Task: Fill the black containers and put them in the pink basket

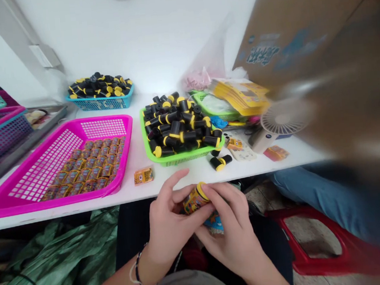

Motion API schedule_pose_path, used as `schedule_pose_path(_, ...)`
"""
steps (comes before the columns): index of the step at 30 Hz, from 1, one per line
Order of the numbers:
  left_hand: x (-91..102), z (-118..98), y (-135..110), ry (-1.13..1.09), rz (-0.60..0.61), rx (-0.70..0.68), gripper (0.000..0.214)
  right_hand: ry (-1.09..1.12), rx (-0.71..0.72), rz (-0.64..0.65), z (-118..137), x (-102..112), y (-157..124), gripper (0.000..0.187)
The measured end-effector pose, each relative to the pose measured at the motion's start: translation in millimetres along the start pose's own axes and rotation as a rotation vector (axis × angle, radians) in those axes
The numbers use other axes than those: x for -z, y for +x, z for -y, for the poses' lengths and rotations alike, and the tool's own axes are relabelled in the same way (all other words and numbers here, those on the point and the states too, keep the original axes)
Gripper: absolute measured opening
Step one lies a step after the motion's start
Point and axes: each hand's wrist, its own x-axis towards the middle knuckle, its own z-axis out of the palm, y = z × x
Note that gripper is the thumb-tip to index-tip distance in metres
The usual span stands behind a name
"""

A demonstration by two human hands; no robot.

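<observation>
Both my hands meet over my lap, just below the white table's [137, 156] front edge. My left hand [169, 225] and my right hand [230, 230] pinch one small cylinder [195, 199] with a yellow cap and a colourful printed wrap round its body. A bit of blue printed material [214, 223] shows under my right fingers. A green basket [174, 159] heaped with black cylinders with yellow caps stands straight ahead. A pink tray [44, 161] on the left holds rows of wrapped cylinders.
A loose wrapped piece [143, 176] and two stray black cylinders [220, 161] lie near the table's edge. A blue basket [102, 104] of more cylinders stands at the back. A small fan [282, 122], yellow packets [239, 95], a cardboard box [300, 29] and a red stool [322, 255] are on the right.
</observation>
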Motion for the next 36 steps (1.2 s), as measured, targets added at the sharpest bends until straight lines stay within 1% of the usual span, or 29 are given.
schedule_pose_path(1,0.0,-0.2,-1.1,0.065,-0.004,-0.038,0.075,-0.016,0.016,-0.036,-0.2,-3.4,-0.8,0.056)
schedule_pose_path(2,0.5,-0.9,-1.3,0.1,0.022,-0.057,0.079,-0.017,0.035,-0.056,-0.8,-5.7,-1.1,0.056)
schedule_pose_path(3,1.8,-2.2,-0.4,0.098,0.08,-0.044,0.086,-0.002,0.056,-0.064,-1.4,-7.0,-0.9,0.056)
schedule_pose_path(4,3.6,-3.6,1.5,0.059,0.169,-0.001,0.093,0.027,0.07,-0.06,-1.7,-7.4,-0.5,0.056)
schedule_pose_path(6,8.4,-5.5,7.7,-0.076,0.392,0.141,0.103,0.108,0.069,-0.048,-1.2,-6.6,0.7,0.059)
schedule_pose_path(8,12.7,-5.3,14.7,-0.228,0.607,0.289,0.101,0.2,0.015,-0.048,1.1,-5.0,1.5,0.061)
schedule_pose_path(9,14.0,-4.5,17.6,-0.308,0.692,0.346,0.098,0.241,-0.022,-0.039,2.6,-4.3,1.6,0.06)
schedule_pose_path(10,14.6,-3.6,19.7,-0.383,0.752,0.389,0.093,0.276,-0.058,-0.025,4.0,-3.8,1.4,0.06)
schedule_pose_path(11,14.7,-3.0,21.0,-0.451,0.787,0.419,0.09,0.308,-0.085,-0.01,5.3,-3.5,1.0,0.06)
schedule_pose_path(13,13.6,-3.1,21.3,-0.544,0.807,0.447,0.086,0.371,-0.108,0.003,6.7,-3.4,-0.3,0.062)
schedule_pose_path(17,11.1,-6.2,17.0,-0.575,0.828,0.48,0.08,0.521,-0.101,-0.012,6.5,-4.0,-1.6,0.061)
schedule_pose_path(19,10.4,-6.8,14.3,-0.578,0.803,0.494,0.084,0.51,-0.072,-0.024,6.1,-2.8,-0.3,0.062)
schedule_pose_path(21,10.3,-7.5,11.1,-0.551,0.777,0.471,0.088,0.416,-0.014,-0.033,5.7,0.5,1.2,0.06)
schedule_pose_path(23,10.2,-10.5,7.2,-0.422,0.749,0.42,0.09,0.292,0.057,-0.026,4.8,5.7,1.3,0.051)
schedule_pose_path(25,9.8,-16.3,2.5,-0.226,0.685,0.348,0.097,0.194,0.124,-0.01,3.2,11.2,-0.6,0.039)
schedule_pose_path(27,8.9,-23.2,-2.0,-0.075,0.593,0.279,0.105,0.15,0.167,0.001,1.3,15.4,-3.1,0.031)
schedule_pose_path(28,8.5,-26.2,-3.6,-0.044,0.569,0.256,0.106,0.148,0.176,0.003,0.4,16.7,-4.0,0.029)
schedule_pose_path(30,8.4,-29.3,-5.1,-0.063,0.592,0.249,0.102,0.183,0.175,0.006,-1.2,17.4,-4.0,0.029)
schedule_pose_path(32,8.9,-26.9,-4.1,-0.165,0.677,0.276,0.095,0.264,0.164,0.002,-2.2,16.4,-1.2,0.031)
schedule_pose_path(34,9.5,-19.8,-1.7,-0.281,0.743,0.31,0.092,0.354,0.152,0.001,-2.0,15.1,2.9,0.036)
schedule_pose_path(36,9.1,-10.8,0.7,-0.36,0.757,0.324,0.094,0.401,0.132,-0.001,-0.4,15.2,6.6,0.043)
